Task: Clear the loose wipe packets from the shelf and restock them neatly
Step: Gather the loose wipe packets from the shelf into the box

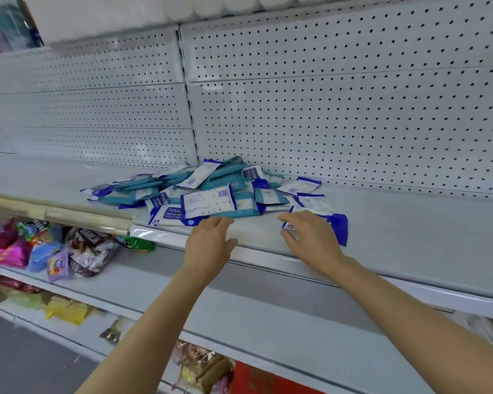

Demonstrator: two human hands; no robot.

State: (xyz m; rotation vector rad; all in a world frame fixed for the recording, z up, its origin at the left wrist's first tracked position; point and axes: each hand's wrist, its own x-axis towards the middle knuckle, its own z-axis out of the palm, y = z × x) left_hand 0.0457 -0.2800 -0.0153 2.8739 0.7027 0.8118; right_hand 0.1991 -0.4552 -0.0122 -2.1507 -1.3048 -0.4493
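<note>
A loose heap of wipe packets (pixel 205 189), white-and-blue ones mixed with teal ones, lies on the white shelf (pixel 410 228) against the pegboard back. My left hand (pixel 209 243) hovers flat at the shelf's front edge, fingers apart, just short of the nearest packet. My right hand (pixel 310 237) rests with spread fingers on a blue-and-white packet (pixel 339 227) at the heap's right end; its fingers are not closed around it.
White pegboard (pixel 353 109) backs the shelf. A beige price rail (pixel 57 214) runs along the front edge at left. On the shelf below, colourful snack bags (pixel 54 251) are piled at left. More goods sit on lower shelves.
</note>
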